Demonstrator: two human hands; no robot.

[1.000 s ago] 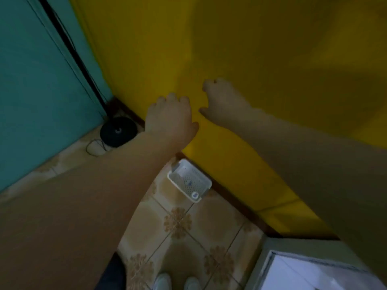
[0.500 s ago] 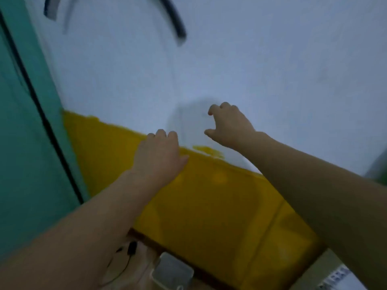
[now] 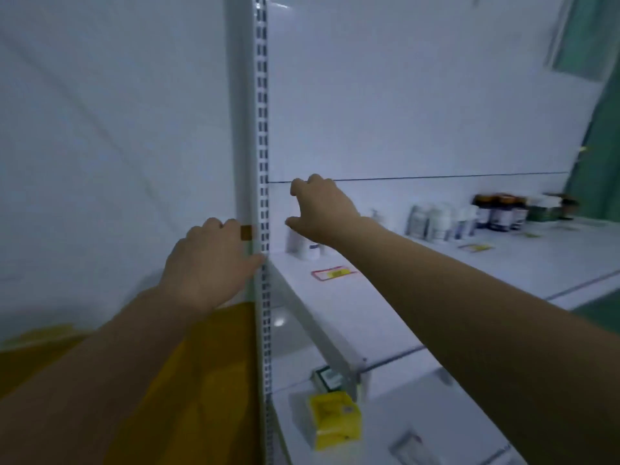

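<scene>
The right hand point(image 3: 322, 209) hovers with thumb and fingers parted in a loose curve, holding nothing, just above the small white plastic bottle with a blue label point(image 3: 303, 247). The bottle stands on the white metal shelf point(image 3: 419, 283), just right of the white slotted metal upright point(image 3: 262, 129). The left hand point(image 3: 208, 266) lies against that upright, thumb along its edge. Its fingers bend away from the camera, so I cannot tell whether they grip it.

The bottle sits tight in the corner by the upright, leaving little room for fingers on that side. A hasty close could tip it, or nudge it over the shelf's front edge onto the yellow cardboard box point(image 3: 335, 419) and green-and-white carton point(image 3: 327, 379) on the shelf below, right of the upright.

A red-bordered yellow price label point(image 3: 332, 273) lies flat on the shelf in front of the bottle. Far right of the upright stand a cluster of white bottles point(image 3: 436, 223) and dark brown jars point(image 3: 500, 213), well apart from the reach. Nothing lies between hand and bottle.
</scene>
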